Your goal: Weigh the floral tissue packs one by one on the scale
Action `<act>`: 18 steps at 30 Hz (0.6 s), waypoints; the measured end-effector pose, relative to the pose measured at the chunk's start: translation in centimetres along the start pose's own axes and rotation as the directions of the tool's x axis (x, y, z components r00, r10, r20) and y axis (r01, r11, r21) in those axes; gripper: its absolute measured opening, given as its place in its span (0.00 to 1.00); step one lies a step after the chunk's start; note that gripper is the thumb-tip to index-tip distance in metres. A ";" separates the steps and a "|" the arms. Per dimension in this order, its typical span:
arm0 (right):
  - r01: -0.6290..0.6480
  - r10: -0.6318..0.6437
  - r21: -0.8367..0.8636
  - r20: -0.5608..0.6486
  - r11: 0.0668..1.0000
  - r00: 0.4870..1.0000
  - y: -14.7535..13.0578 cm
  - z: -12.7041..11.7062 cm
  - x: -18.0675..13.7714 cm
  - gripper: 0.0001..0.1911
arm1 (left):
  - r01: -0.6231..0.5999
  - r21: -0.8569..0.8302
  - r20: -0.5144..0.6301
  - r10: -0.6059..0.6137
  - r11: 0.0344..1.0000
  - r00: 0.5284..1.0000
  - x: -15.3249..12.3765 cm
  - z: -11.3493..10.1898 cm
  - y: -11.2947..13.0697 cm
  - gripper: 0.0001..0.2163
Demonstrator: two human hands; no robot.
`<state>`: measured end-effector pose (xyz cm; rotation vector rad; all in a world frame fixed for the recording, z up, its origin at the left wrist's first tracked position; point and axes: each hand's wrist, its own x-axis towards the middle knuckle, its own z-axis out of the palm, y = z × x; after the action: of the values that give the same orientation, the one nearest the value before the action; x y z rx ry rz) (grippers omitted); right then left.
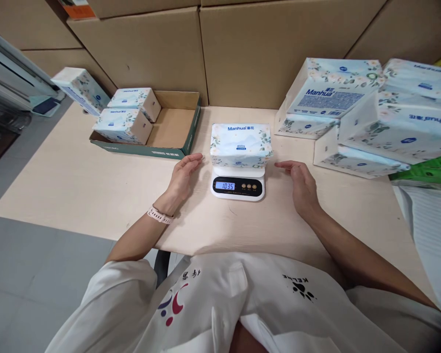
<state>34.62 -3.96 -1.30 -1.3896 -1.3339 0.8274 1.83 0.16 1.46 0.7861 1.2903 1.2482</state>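
Note:
A tissue pack (240, 142) with pale blue floral print lies on a small white kitchen scale (238, 189), whose lit display appears to read 103.5. To the left of the scale, my left hand (183, 179) rests on edge near the table top, fingers stretched out and holding nothing. My right hand (302, 184) is on the other side, fingers extended toward the pack with a gap between. Neither hand touches the pack or the scale.
Behind my left hand stands a shallow cardboard tray (174, 122) holding two tissue packs (127, 120). Another pack (83, 90) leans beyond its corner. More packs (334, 90) are stacked at the right, near a green package (429, 171). Large cardboard boxes (279, 54) wall off the back.

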 end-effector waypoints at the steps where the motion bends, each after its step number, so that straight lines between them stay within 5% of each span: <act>1: -0.004 0.004 -0.005 0.007 1.000 1.000 0.0 0.0 0.0 0.26 | 0.000 0.002 0.002 0.000 1.000 1.000 0.0 0.0 0.0 0.08; 18: 0.045 -0.044 -0.032 0.037 0.998 0.998 0.0 -0.1 -0.4 0.25 | -0.040 -0.015 0.030 0.040 0.999 0.999 -0.2 0.5 0.2 0.07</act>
<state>34.65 -4.32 -1.34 -1.3710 -1.4074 0.8075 2.30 0.09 1.80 0.8214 1.2454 1.2716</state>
